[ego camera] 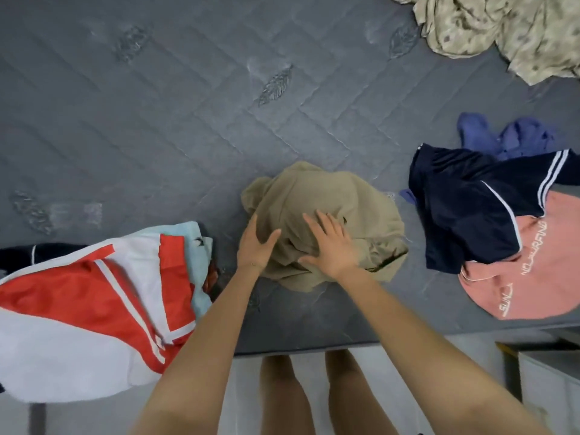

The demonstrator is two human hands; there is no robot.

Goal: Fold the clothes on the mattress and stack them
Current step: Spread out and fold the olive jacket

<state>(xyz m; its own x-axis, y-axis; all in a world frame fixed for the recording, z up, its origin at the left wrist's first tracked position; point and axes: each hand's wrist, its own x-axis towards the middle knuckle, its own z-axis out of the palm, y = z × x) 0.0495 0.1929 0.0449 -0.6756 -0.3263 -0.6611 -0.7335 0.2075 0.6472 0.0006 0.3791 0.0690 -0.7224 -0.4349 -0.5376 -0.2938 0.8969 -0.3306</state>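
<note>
A crumpled beige garment (326, 196) lies on the grey quilted mattress (157, 120) near its front edge. My left hand (254, 246) touches its left side with straight fingers. My right hand (329, 243) rests flat on top of it, fingers spread. To the left lies a stack topped by a red and white garment (94, 296) with a light blue piece (201, 246) under it. On the right a navy garment with white stripes (470, 208) lies over a pink shirt with white lettering (527, 277), with a blue garment (514, 136) behind them.
A cream patterned cloth (508, 29) is bunched at the mattress's far right corner. The mattress's front edge runs just before my legs (310, 394), which stand on a pale floor. A white cabinet (552, 384) stands at the lower right.
</note>
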